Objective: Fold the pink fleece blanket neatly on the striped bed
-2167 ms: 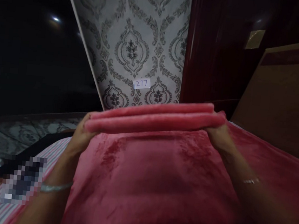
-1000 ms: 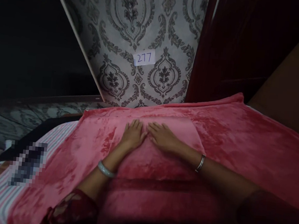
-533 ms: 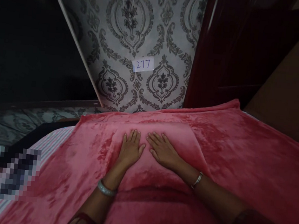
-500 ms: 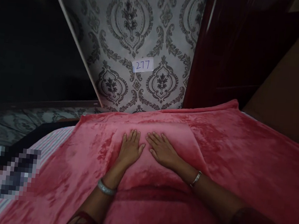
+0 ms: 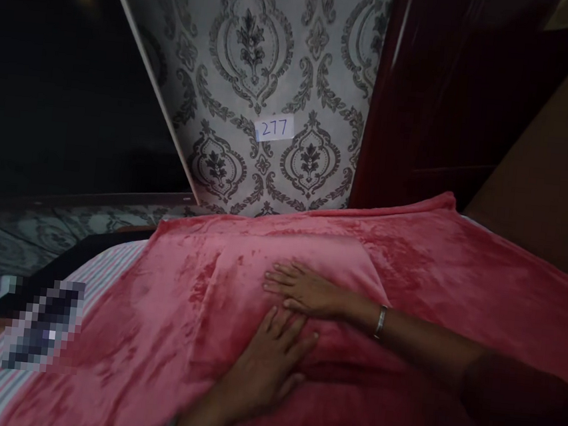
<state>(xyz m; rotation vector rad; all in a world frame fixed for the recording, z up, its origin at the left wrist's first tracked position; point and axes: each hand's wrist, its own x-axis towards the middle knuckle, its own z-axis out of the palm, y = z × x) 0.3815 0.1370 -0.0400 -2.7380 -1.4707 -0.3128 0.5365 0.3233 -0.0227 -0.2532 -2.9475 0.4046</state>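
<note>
A plush pink-red blanket (image 5: 433, 281) is spread before me, with a folded part (image 5: 239, 262) in the middle that forms a raised, roughly rectangular layer. My right hand (image 5: 307, 290) lies flat on this fold, fingers stretched out and pointing left. Closer to me, my left hand (image 5: 270, 356) is just below it, fingers spread and slightly bent, its fingertips near the right hand's palm. Whether the left palm presses on the cloth or hovers over it I cannot tell. Neither hand grips anything.
A striped sheet (image 5: 108, 263) shows at the left, with a pixelated patch over something on it. A dark screen (image 5: 75, 86) stands at the upper left. Behind are patterned wallpaper with a paper label (image 5: 275, 128) reading 277, and a dark red door or cabinet (image 5: 437, 87).
My left hand has moved back toward me and to the right, off the upper part of the fold. My right hand has slid slightly left and nearer. The view has shifted a little.
</note>
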